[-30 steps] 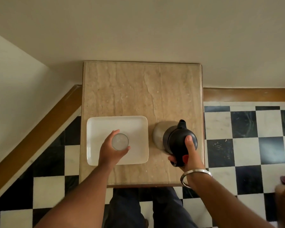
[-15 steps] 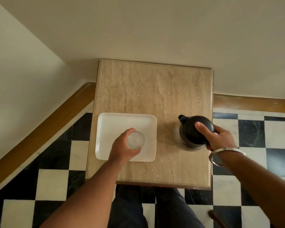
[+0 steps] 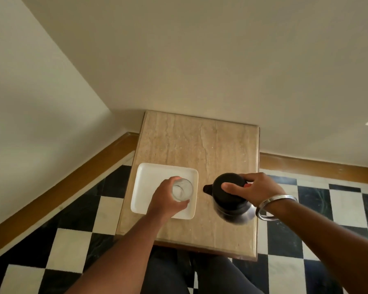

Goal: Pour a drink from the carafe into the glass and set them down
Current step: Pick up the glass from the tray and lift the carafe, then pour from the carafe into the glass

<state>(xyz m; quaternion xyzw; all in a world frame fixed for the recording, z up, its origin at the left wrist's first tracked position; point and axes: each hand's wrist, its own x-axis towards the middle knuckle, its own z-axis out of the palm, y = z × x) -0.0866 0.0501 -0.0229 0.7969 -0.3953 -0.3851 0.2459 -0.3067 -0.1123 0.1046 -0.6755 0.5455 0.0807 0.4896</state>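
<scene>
A clear glass (image 3: 182, 189) stands over the right part of a white square tray (image 3: 149, 179), and my left hand (image 3: 165, 200) is wrapped around its left side. A black-topped carafe (image 3: 229, 198) with a steel body is held above the marble table (image 3: 191, 143), tilted, its spout pointing left toward the glass. My right hand (image 3: 256, 188) grips the carafe's handle, thumb lying across the lid. A small gap separates spout and glass. No liquid stream is visible.
The small table stands in a corner against cream walls with a brown skirting board (image 3: 62, 187). Black and white checkered floor (image 3: 327, 209) surrounds it. My legs (image 3: 191, 274) are at the table's near edge. A metal bangle (image 3: 272, 205) circles my right wrist.
The carafe has moved left toward the glass and tipped, with its spout now aimed at the glass. My left hand still holds the glass over the tray. The camera view tilted upward.
</scene>
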